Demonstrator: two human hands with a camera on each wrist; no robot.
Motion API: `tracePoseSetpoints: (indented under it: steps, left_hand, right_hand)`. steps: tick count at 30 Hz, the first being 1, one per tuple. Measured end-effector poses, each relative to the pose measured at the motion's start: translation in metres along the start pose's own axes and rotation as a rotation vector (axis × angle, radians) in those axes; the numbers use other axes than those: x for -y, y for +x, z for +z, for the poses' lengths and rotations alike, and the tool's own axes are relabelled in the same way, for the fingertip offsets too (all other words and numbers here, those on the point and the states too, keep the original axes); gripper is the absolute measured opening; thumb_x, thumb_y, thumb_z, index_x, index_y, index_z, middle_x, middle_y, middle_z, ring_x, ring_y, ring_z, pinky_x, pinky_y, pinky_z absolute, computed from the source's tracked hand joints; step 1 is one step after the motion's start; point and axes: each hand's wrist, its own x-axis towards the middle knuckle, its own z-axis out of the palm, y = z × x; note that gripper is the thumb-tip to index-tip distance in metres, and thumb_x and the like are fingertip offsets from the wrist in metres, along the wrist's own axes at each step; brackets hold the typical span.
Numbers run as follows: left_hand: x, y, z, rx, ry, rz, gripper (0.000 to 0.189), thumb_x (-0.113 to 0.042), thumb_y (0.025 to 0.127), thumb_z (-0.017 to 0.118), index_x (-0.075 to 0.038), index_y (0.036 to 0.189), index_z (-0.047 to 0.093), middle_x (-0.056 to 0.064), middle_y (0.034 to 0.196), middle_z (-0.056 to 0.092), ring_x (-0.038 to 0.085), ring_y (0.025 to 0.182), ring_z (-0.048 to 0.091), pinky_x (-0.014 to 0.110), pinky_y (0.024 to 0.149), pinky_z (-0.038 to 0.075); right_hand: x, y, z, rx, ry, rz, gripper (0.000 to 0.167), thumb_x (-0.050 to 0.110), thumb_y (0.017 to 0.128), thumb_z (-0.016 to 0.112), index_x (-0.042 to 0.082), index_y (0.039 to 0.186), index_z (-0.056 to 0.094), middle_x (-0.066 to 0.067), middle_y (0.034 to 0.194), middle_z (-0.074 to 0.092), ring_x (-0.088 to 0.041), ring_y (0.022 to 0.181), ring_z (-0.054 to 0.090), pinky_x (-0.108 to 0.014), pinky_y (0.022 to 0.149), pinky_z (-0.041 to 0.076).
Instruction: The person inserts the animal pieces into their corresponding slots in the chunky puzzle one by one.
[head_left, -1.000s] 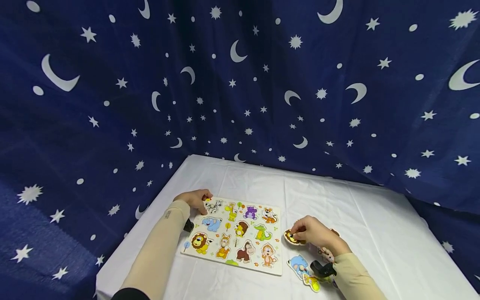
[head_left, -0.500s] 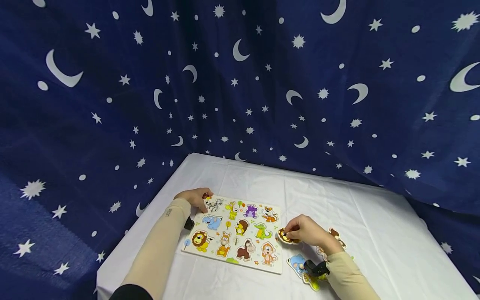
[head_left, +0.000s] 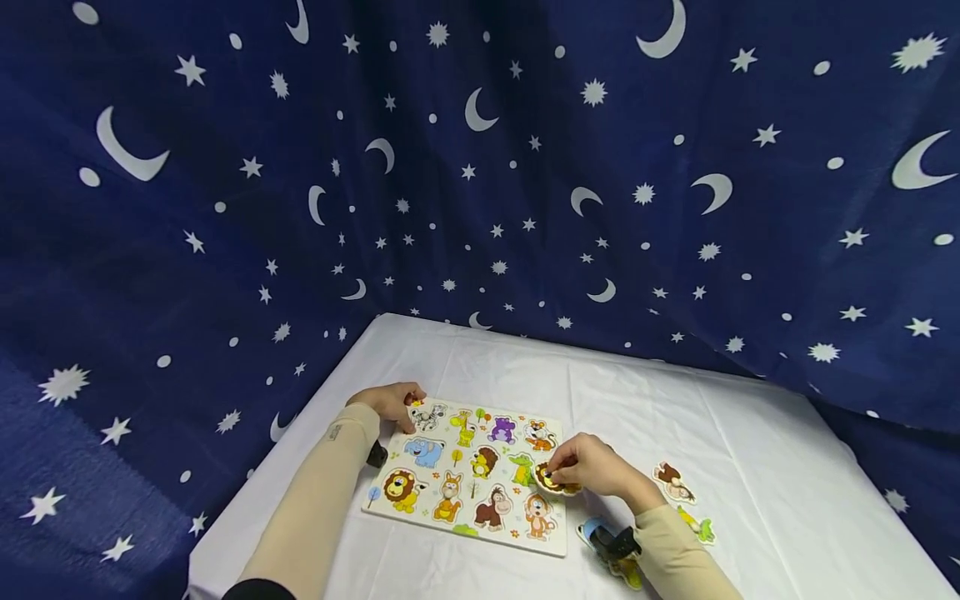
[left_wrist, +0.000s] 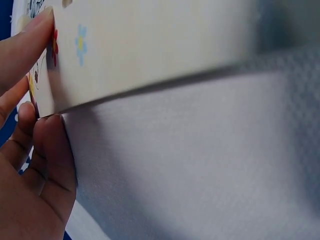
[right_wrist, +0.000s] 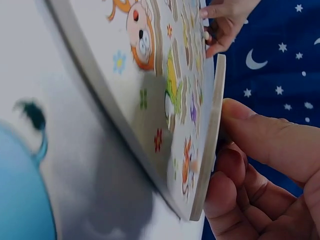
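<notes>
My right hand (head_left: pixel 596 467) pinches a wooden lion puzzle piece (head_left: pixel 542 477) between thumb and fingers. In the head view the piece overlaps the right edge of the animal puzzle board (head_left: pixel 555 547), beside the crocodile picture (head_left: pixel 521 468). The right wrist view shows the piece edge-on, tilted above the board. At the far left corner, my left hand (head_left: pixel 386 402) grips the board, its thumb (left_wrist: pixel 30 45) on the top face and the other fingers curled at the edge. A matching lion picture (head_left: pixel 401 490) lies in the board's near left corner.
Right of the board lie loose pieces: a brown monkey (head_left: pixel 673 483), a green crocodile (head_left: pixel 699 525) and a blue elephant (head_left: pixel 590 528) partly hidden by the black wrist camera (head_left: pixel 618 542). A white cloth (head_left: pixel 480 358) covers the table; a dark blue starry curtain (head_left: pixel 450 192) hangs behind.
My right hand has moved left with the lion piece, from the cloth beside the board to over its right edge. More of the monkey and crocodile pieces shows. The left hand stays in place.
</notes>
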Motion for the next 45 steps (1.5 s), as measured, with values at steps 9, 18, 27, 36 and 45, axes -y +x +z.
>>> tracePoseSetpoints:
  steps: [9,18,27,36,45]
  left_hand:
    - [-0.001,0.007,0.0,0.002,-0.013,0.003,0.067,0.002,0.074,0.084,-0.011,0.134,0.056,0.008,0.12,0.058,0.021,0.109,0.052,0.039,0.107,0.039]
    - [0.002,0.003,0.0,0.002,-0.004,-0.001,0.067,0.001,0.074,0.084,-0.011,0.134,0.055,0.008,0.121,0.057,0.022,0.11,0.051,0.04,0.108,0.038]
    - [-0.002,0.003,-0.004,0.006,-0.023,-0.014,0.068,0.002,0.074,0.083,-0.011,0.135,0.055,0.009,0.122,0.058,0.023,0.112,0.051,0.041,0.109,0.037]
    - [-0.002,0.007,-0.003,0.016,-0.027,0.015,0.066,0.004,0.073,0.084,-0.009,0.132,0.056,0.011,0.12,0.057,0.024,0.11,0.051,0.041,0.107,0.038]
    - [-0.001,0.005,0.001,0.026,-0.043,-0.012,0.067,0.004,0.074,0.083,-0.01,0.133,0.055,0.009,0.118,0.057,0.023,0.11,0.051,0.04,0.107,0.037]
  right_hand:
    - [0.004,0.011,0.01,0.011,-0.016,-0.045,0.005,0.007,0.085,0.076,0.001,0.085,0.077,-0.003,0.082,0.075,0.003,0.069,0.056,-0.02,0.062,0.048]
    - [0.008,0.017,0.018,0.021,-0.021,-0.055,0.004,0.007,0.085,0.076,0.003,0.086,0.077,-0.003,0.082,0.075,0.002,0.07,0.057,-0.021,0.064,0.049]
    - [0.017,0.024,0.022,0.015,-0.006,-0.058,0.007,0.009,0.086,0.076,0.002,0.085,0.077,-0.003,0.084,0.074,0.002,0.072,0.057,-0.022,0.066,0.049]
    - [0.027,0.033,0.03,0.004,0.004,-0.072,0.006,0.009,0.086,0.076,0.004,0.083,0.077,-0.002,0.082,0.074,0.001,0.071,0.057,-0.021,0.067,0.049]
    - [0.036,0.036,0.04,-0.002,0.037,-0.064,0.007,0.01,0.087,0.076,0.004,0.084,0.078,-0.003,0.083,0.075,-0.001,0.073,0.058,-0.021,0.067,0.05]
